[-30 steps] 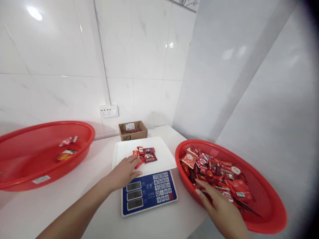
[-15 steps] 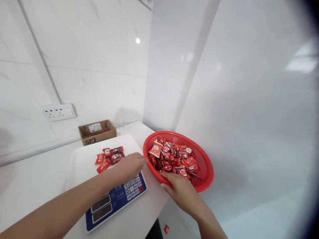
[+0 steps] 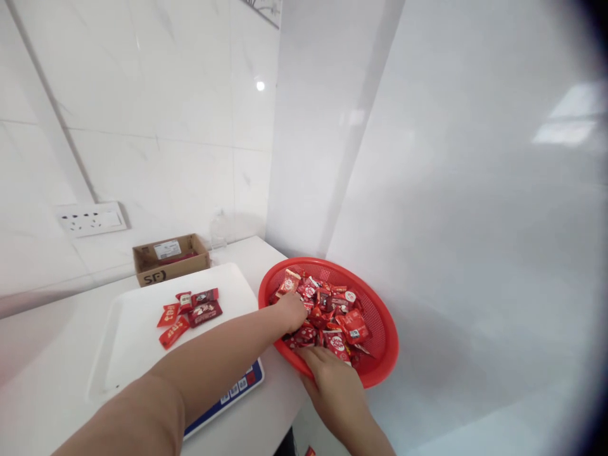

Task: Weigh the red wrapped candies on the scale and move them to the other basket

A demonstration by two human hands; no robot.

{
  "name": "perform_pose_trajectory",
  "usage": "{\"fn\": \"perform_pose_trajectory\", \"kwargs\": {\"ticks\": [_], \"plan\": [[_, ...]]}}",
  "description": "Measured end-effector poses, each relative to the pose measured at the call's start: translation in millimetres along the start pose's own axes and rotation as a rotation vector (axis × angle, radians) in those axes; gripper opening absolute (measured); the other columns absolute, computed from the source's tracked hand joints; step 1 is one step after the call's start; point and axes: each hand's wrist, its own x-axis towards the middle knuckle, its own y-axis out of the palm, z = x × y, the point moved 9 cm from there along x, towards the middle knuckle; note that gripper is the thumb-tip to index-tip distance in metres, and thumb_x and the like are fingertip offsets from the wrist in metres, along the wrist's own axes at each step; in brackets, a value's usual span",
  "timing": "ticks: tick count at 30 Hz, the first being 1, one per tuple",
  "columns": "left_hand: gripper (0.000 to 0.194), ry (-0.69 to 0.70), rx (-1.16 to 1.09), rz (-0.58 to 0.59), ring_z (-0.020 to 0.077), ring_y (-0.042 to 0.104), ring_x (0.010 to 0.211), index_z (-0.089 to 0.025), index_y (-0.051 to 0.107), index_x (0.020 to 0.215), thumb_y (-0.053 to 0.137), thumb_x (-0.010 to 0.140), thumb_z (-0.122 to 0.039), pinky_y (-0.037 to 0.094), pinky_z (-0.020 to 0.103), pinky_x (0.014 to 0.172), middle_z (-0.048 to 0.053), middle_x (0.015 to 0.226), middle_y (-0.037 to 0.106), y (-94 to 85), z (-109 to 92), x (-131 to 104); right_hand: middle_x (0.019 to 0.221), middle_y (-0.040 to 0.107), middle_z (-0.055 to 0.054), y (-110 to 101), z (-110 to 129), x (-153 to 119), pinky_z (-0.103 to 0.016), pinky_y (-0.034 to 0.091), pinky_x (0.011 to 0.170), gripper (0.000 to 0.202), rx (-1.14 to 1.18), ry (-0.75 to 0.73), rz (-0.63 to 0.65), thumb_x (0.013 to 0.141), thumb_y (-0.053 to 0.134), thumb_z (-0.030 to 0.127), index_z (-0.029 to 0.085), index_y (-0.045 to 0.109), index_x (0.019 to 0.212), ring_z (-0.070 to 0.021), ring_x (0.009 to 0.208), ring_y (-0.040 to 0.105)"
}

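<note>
A red plastic basket [image 3: 387, 316] holds many red-wrapped candies [image 3: 354, 326] and juts past the table's corner. My left hand [image 3: 292, 311] reaches in among the candies at the basket's left side, its fingertips hidden. At the near rim is my right hand [image 3: 332, 380], gripping it with the thumb outside and the fingers inside. Several red and dark red packets [image 3: 204, 312] lie on the white tray [image 3: 142, 310] of a scale. The scale's blue keypad [image 3: 235, 392] is partly covered by my left forearm.
Behind the scale sits a small open cardboard box [image 3: 175, 269], with a clear container [image 3: 218, 231] beside it. A wall socket [image 3: 92, 220] is at the left. The white table [image 3: 285, 411] ends near the basket; a red wrapper [image 3: 310, 451] lies on the floor.
My left hand has moved right, from over the scale's edge into the basket among the candies. My right hand remains on the rim. The view has shifted slightly.
</note>
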Motion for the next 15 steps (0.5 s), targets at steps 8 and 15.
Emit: {"fn": "perform_pose_trajectory", "kwargs": {"ticks": [8,15], "plan": [[0.029,-0.04,-0.02,0.083,0.0191,0.059,0.094,-0.016,0.055,0.111,0.054,0.087,-0.032,0.05,0.04,0.079,0.007,0.112,0.058,-13.5,12,-22,0.12,0.061,-0.005,7,-5,3,-0.031,0.044,0.087,0.042,-0.028,0.029,0.018,0.082,0.042,0.021,0.025,0.056,0.122,-0.0229,0.108,0.055],[0.023,-0.155,-0.168,-0.093,0.0182,0.059,0.093,-0.021,0.059,0.105,0.043,0.089,-0.027,0.044,0.028,0.077,0.004,0.103,0.066,-78.4,58,-111,0.122,0.061,-0.004,16,-15,2,-0.032,0.048,0.084,0.044,-0.096,0.053,0.003,0.082,0.042,0.024,0.029,0.055,0.124,-0.0228,0.109,0.056]]}}
